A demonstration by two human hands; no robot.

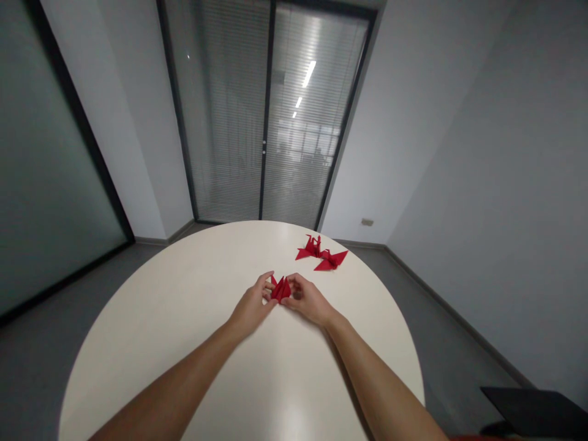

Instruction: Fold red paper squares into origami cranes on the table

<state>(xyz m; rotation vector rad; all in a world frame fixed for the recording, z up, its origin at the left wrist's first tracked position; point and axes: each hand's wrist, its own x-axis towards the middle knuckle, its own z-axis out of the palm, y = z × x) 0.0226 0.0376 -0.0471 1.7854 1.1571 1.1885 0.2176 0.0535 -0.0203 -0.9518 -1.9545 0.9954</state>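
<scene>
Between my two hands is a folded red paper crane [280, 289], its pointed parts standing upward. My left hand [255, 303] grips its left side, the thumb low at the front and the fingers behind. On the other side my right hand [309, 298] pinches the right edge with curled fingers and thumb. Part of the crane is hidden by the fingertips. Beyond my right hand, two more red paper cranes lie on the table: one [311, 247] farther back, the other [331, 261] nearer with its wings spread.
The round white table [193, 294] fills the middle of the view. Past its far edge stand glass doors with blinds [229, 122]. At the lower right is a black object [537, 410], perhaps part of a chair. Grey floor surrounds the table.
</scene>
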